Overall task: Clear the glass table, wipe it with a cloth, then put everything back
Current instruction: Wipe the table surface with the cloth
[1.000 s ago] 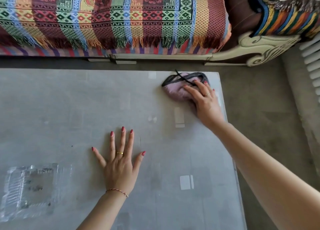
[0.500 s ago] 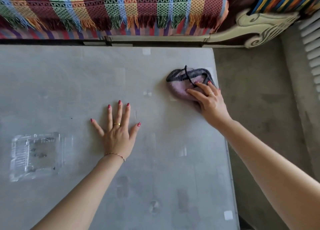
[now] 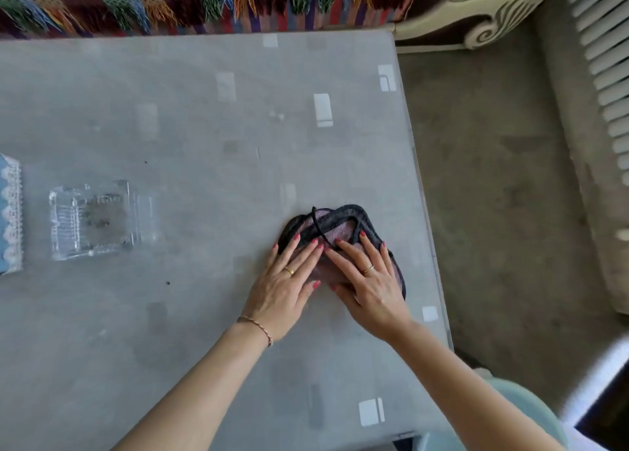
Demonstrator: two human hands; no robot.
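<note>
Biggest risk first: you've got both hands flat on the cloth (image 3: 343,246), and it sits close to the right edge of the glass counter (image 3: 204,117). Lean in hard on a sideways stroke and my guess is the cloth skids off the edge, taking your weight with it. Keep the strokes heading inward.

Left hand (image 3: 286,285) and right hand (image 3: 369,285) are side by side on the near half of the cloth, fingers straight and slightly spread, pressing down and not pinching anything. The index fingertips nearly meet in the middle. The cloth is pinkish with a dark border, bunched up rather than laid flat, and a thin dark loop (image 3: 316,224) sticks up at the far side. That loop could drag a streak or snag under your fingers.

Next one down: the clear glass dish (image 3: 92,219) is sitting on the counter well to the left, with dark bits in it. It looks like it hasn't been cleared, so a wide sweep that way could knock it or scatter crumbs onto wiped glass. I'd lift it off first.

Just past the dish, at the left margin, there's a blue lace-trimmed thing (image 3: 10,212), mostly cut off, can't tell what it is.

Smallest: a couple of dark specks (image 3: 167,283) on the glass, left of your hands.
</note>
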